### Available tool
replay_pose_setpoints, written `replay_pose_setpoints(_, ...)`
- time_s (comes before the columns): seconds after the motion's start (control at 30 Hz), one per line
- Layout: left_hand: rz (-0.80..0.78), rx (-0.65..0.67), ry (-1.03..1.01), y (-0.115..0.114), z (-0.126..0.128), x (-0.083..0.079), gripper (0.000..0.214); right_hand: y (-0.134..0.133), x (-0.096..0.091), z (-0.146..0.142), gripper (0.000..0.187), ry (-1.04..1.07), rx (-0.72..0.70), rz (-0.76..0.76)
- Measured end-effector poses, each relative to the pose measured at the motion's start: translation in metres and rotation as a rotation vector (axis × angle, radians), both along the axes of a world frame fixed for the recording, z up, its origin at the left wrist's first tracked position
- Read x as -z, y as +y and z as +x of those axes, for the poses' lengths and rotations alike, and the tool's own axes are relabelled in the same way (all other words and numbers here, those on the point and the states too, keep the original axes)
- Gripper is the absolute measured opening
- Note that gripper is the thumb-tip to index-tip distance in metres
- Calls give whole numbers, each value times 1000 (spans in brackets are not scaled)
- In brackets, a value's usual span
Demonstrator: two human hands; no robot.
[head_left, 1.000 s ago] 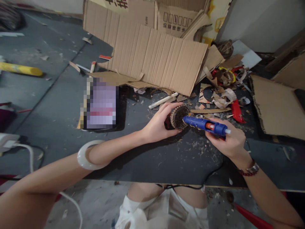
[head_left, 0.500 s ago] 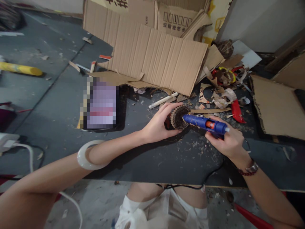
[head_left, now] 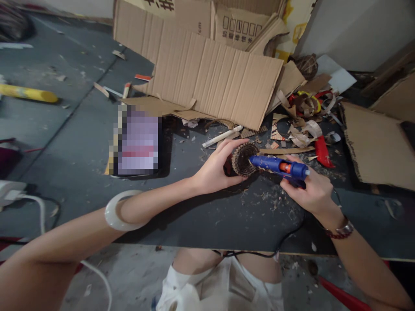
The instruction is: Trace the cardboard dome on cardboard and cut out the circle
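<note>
My left hand (head_left: pixel 215 167) grips a coil of rolled corrugated cardboard (head_left: pixel 243 160), which stands on its side at the middle of the dark table (head_left: pixel 227 216). My right hand (head_left: pixel 311 192) holds a blue hot glue gun (head_left: pixel 279 167), its nozzle at the coil's spiral face. A white glue stick (head_left: pixel 222 136) lies just beyond my left fingers. The gun's black cord (head_left: pixel 292 231) runs down off the table's near edge.
A large corrugated cardboard sheet (head_left: pixel 214 82) leans at the back, with cut scraps and a red piece (head_left: pixel 322 151) to the right. A pixelated rectangular object (head_left: pixel 138 142) lies to the left. Another cardboard sheet (head_left: pixel 378 147) sits at the right.
The rear of the glue gun has risen slightly, leaving it more level, while its nozzle stays at the coil. My left hand and the coil have barely moved.
</note>
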State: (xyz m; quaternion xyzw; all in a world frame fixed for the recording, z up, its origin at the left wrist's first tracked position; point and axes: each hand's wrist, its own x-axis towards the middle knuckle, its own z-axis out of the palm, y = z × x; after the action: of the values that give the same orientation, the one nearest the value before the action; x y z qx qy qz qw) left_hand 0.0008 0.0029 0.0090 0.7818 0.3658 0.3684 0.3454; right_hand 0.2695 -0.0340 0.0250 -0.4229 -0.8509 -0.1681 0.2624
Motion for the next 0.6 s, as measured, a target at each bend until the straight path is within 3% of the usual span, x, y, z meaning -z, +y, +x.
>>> replay_pose_setpoints(0.2,-3,-6,7,0,-1,0,78,2,1,2,40,32,26,22)
replay_pose_setpoints(0.6,5,5,8,0,1,0,79,2,-5,-3,44,102,-45,-43)
